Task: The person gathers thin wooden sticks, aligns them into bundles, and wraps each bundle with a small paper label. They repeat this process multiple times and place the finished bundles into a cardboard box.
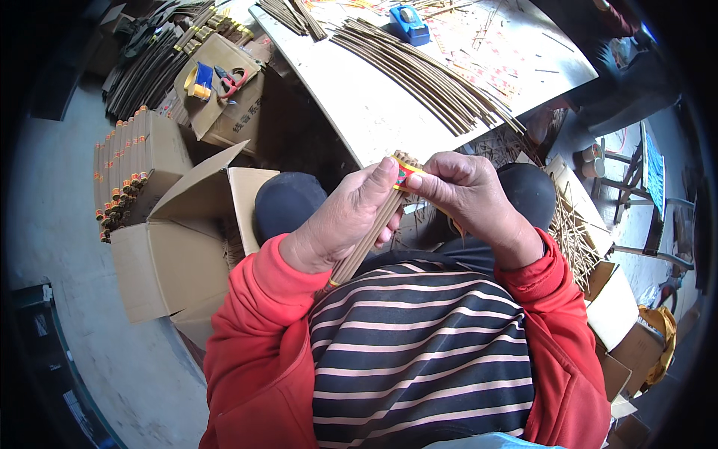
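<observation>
A bundle of brown incense sticks (364, 249) slants across my lap, its upper end pointing away from me. My left hand (338, 212) is closed around the bundle, thumb along its upper part. Near the top end, a red and yellow paper band (399, 176) with a green patch lies around the sticks. My right hand (473, 196) pinches this band between thumb and fingers, pressing it against the bundle. Part of the band and the bundle's underside are hidden by my hands.
Loose sticks (419, 71) and a blue tape dispenser (410, 25) lie on the white table (329, 82) ahead. At left stand an open carton (134, 269), stacked banded bundles (120, 161) and red-handled pliers (232, 82) on a box. Scattered sticks (572, 239) fill the right.
</observation>
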`<state>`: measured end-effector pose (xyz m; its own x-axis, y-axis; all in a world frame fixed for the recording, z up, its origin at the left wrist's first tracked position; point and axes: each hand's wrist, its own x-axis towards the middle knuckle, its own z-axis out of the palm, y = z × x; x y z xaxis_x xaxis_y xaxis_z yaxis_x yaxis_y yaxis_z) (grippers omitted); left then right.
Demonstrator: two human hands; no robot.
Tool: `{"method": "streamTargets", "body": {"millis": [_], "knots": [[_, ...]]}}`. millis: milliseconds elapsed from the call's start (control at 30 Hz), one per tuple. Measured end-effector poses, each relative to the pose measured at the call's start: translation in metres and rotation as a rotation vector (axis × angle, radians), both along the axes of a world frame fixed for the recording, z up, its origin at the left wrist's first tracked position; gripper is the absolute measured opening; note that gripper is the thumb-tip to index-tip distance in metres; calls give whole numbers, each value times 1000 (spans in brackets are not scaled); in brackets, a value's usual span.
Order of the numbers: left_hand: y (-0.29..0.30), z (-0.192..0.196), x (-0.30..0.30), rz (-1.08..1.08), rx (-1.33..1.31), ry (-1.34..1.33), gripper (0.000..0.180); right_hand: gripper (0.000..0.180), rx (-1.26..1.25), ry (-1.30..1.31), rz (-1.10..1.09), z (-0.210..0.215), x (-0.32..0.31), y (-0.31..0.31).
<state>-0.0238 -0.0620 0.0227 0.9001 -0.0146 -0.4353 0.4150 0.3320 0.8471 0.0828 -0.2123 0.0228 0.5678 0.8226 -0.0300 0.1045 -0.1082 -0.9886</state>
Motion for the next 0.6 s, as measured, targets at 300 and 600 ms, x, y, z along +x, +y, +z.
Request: {"method": "streamTargets", "body": {"millis": [300,600], "knots": [[-3,2,1,14,-19,12,58,26,21,-4,-9,-11,2,-2],[-7,6,-3,-13,-29,-3,54,26,191,10,59,-24,10,-2]]}}
